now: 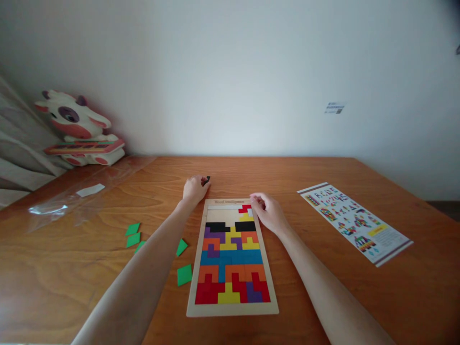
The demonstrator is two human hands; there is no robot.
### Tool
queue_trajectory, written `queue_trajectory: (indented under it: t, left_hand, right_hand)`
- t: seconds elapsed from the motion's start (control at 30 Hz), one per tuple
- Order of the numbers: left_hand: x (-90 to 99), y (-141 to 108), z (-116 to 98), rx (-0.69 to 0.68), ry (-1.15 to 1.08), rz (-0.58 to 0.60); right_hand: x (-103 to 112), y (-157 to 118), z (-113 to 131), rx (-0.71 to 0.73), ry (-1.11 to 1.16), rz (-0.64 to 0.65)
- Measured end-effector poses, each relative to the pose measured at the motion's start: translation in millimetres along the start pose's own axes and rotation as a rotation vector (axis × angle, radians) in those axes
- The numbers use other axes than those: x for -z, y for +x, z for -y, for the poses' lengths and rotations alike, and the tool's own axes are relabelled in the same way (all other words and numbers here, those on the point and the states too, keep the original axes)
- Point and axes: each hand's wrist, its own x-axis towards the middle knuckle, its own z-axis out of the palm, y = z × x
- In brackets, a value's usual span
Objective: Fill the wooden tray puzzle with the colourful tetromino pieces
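Note:
A wooden puzzle board (233, 310) lies on the table, its lower part filled with red, yellow, purple, orange, blue and black pieces; its upper left part shows bare wood. Beyond the board's top left corner, my left hand (196, 188) is closed on a small black piece (206, 180). My right hand (266, 210) rests at the top right corner of the board with its fingers curled, beside a red piece (245, 209); what it grips, if anything, is hidden.
Several green diamond pieces (184, 275) lie left of the board, partly under my left forearm. A printed pattern sheet (354, 223) is on the right. Clear plastic wrap (79, 203) and a cow-shaped toy keyboard (86, 147) are at the far left.

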Motion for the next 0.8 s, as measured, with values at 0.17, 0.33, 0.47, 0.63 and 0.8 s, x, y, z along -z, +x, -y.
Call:
queue_trajectory:
  t: [0.17,0.33,0.47,0.63,0.8]
  left_hand:
    - [8.3,3.7,1.9,-0.156,0.021,0.131]
    - [28.7,2.1,-2.1,-0.418,0.144,0.316]
    - [42.7,-8.7,0.5,-0.531,0.214,0.343]
    - [50.1,-44.9,18.2,-0.427,-0.014,0.13]
    - [44.8,-76.5,34.9,-0.376,-0.081,0.027]
  right_hand:
    - [1.5,-0.4,2.4,-0.007,0.009,0.01]
    - [2.1,-0.4,1.5,-0.006,0.002,0.009]
    - [2.2,-0.3,0.7,0.017,0.006,-0.004]
    - [0.6,-7.0,18.0,0.208,-0.02,0.049]
    - [-12.2,-25.2,66.0,0.472,-0.012,0.229]
